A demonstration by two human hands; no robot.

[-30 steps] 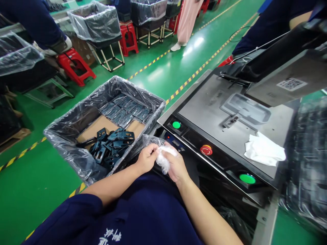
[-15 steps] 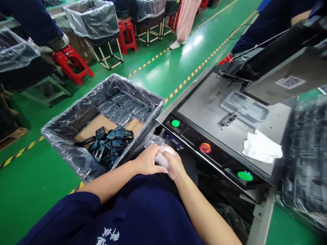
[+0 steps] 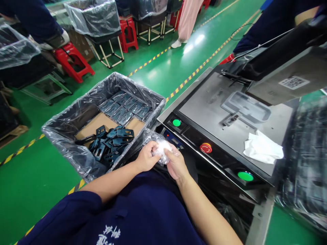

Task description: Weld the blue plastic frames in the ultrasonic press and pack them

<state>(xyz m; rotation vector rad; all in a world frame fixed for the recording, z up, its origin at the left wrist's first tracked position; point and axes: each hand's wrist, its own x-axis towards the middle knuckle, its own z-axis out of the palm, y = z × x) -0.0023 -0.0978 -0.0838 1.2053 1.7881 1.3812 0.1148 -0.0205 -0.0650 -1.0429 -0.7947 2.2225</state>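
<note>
Crumpled clear plastic (image 3: pixel 161 149) is held between both hands in front of my body, beside the near right corner of a plastic-lined bin (image 3: pixel 66 117). My left hand (image 3: pixel 146 157) grips its left side with bent fingers. My right hand (image 3: pixel 176 161) grips its right side, thumb and fingers closed on the film. Inside the bin, dark plastic parts (image 3: pixel 112 143) lie in a loose heap on cardboard (image 3: pixel 98 124), and wrapped dark parts (image 3: pixel 125 105) lie in rows at the far side.
At the right a machine with a metal plate (image 3: pixel 199 102) carries green buttons (image 3: pixel 245 176), a red stop button (image 3: pixel 205 147) and a white cloth (image 3: pixel 263 148). Stacked dark trays (image 3: pixel 304 163) stand at the far right. Red stools (image 3: pixel 73 61), lined bins and other people are farther back.
My hands have spread slightly apart, and more of the crumpled plastic shows between them. The camera view has shifted slightly.
</note>
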